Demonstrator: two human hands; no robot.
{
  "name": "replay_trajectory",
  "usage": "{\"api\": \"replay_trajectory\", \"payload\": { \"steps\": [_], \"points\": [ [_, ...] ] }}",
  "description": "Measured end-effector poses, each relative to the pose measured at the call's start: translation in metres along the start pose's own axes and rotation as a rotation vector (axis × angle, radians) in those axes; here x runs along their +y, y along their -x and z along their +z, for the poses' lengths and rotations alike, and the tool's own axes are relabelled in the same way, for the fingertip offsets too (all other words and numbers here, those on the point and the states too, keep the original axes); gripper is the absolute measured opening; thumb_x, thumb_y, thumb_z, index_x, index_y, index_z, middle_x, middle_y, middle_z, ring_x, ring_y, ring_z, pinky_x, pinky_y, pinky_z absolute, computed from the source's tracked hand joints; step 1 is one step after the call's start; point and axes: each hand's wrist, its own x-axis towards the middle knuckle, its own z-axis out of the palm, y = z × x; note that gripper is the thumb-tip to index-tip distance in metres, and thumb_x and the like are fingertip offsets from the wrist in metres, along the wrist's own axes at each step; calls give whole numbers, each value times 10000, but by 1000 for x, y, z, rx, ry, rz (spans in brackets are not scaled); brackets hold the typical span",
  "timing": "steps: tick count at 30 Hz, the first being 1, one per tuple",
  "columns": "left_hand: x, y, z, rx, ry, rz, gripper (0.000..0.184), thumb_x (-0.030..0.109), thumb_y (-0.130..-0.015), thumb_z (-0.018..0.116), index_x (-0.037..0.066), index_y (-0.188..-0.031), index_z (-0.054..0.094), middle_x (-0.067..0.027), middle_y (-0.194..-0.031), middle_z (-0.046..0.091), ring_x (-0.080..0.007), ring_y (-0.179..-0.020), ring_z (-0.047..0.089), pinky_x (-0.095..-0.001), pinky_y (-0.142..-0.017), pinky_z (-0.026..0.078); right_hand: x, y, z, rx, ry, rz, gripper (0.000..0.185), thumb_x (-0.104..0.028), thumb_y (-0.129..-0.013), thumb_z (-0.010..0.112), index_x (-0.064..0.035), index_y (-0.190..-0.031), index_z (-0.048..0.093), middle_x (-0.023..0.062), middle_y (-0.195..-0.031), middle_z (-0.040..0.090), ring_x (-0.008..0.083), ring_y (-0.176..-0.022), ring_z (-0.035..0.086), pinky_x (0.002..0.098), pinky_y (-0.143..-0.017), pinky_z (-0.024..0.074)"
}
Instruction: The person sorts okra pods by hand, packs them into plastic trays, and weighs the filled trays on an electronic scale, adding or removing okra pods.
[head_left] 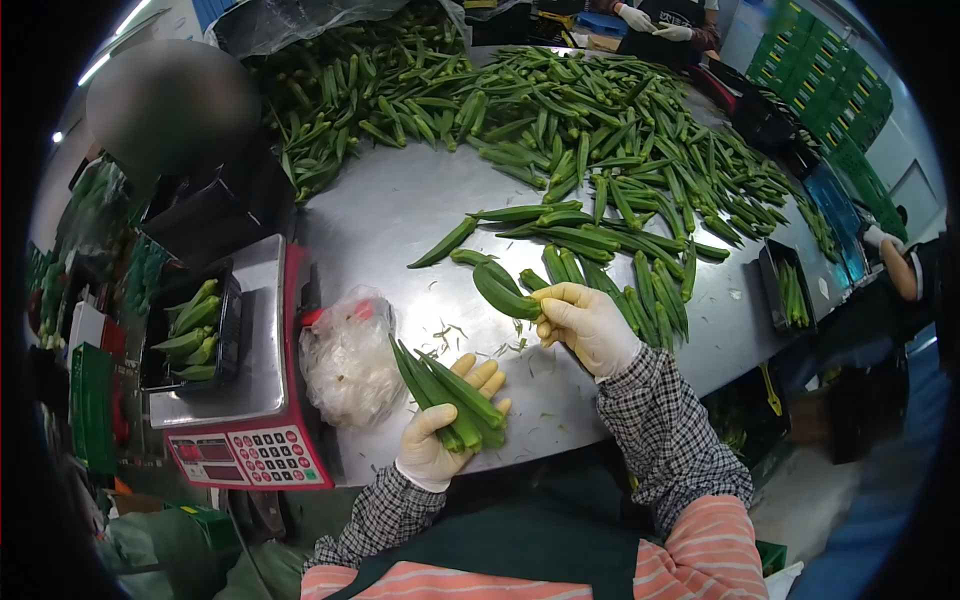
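Okra bunch [447,400], likely light, firm yet bruisable, lies clasped in the left hand [432,452]; the right hand [592,332] pinches an okra pod [503,292] near its stem end, seemingly the sturdiest hold.

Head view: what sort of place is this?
Likely a produce packing room: okra heaped across a metal table, a red weighing scale bearing a black tray of okra, and stacked green crates.

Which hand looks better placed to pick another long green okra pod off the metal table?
Probably the right: the white-gloved right hand is nearer the loose green okra pods, pinching apparently one curved green pod. The white-gloved left hand cradles a bunch.
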Motion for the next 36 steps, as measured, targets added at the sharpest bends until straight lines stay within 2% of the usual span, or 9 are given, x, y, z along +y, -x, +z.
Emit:
{"api": "replay_trajectory", "payload": {
  "steps": [8,18,21,25,26,27,32,33,36],
  "points": [
    [-2,2,5,-148,-89,71,773,58,-742,554,13,-1406,159,-224,-1419,274,-324,-1318,294,-503,-1080,247,21,36,28,0,462,-242,160,-11,-856,538,36,-990,611,60,-847,619,104,-769,575,224,-717,467],
    [5,13,6,-180,-113,107,583,63,-752,609,14,-1284,377,-174,-1236,500,-276,-1172,476,-425,-996,390,16,65,50,-148,853,-593,210,-27,-796,609,-9,-1006,607,121,-925,592,242,-860,593,289,-775,474],
    [5,13,10,-148,-185,178,559,72,-757,612,6,-1270,400,-158,-1222,509,-258,-1156,485,-407,-993,390,13,69,59,-112,826,-680,418,-118,-759,673,-9,-1139,539,163,-1014,558,293,-927,559,352,-840,453],
    [4,19,32,-24,-258,232,584,69,-761,613,-2,-1295,387,-110,-1210,504,-201,-1101,499,-335,-963,394,16,59,89,-247,1152,-799,838,-243,-658,734,37,-1327,314,230,-1129,475,374,-1044,476,432,-933,380],
    [5,17,20,-54,-353,288,633,99,-791,552,-6,-1364,305,-127,-1306,438,-212,-1186,444,-351,-1022,331,13,56,99,-251,1158,-769,846,-229,-652,723,42,-1332,299,238,-1126,471,384,-1038,479,428,-921,390],
    [11,18,25,-30,-274,349,512,39,-781,591,16,-1261,414,-84,-1149,514,-178,-1071,498,-317,-939,401,10,52,108,-256,1165,-740,854,-215,-647,713,46,-1337,284,246,-1122,466,393,-1031,481,423,-910,401],
    [66,48,64,-3,-416,600,557,67,-793,634,50,-1285,374,-70,-1159,494,-185,-1082,485,-333,-944,396,-25,30,173,-465,1055,-824,927,-129,-624,710,22,-1386,205,226,-1132,480,363,-1033,513,391,-888,425],
    [83,53,73,-19,-424,641,535,94,-808,629,38,-1278,378,-71,-1152,500,-192,-1073,495,-337,-943,399,-28,18,188,-480,1037,-955,906,-130,-628,705,17,-1382,224,229,-1145,477,360,-1037,514,382,-894,422],
    [138,69,93,39,-477,721,510,202,-862,556,20,-1303,375,-116,-1238,491,-222,-1141,483,-371,-980,381,-51,-14,248,-611,873,-905,868,-144,-640,700,27,-1365,255,228,-1157,475,340,-1066,509,366,-918,412]
  ]
}}
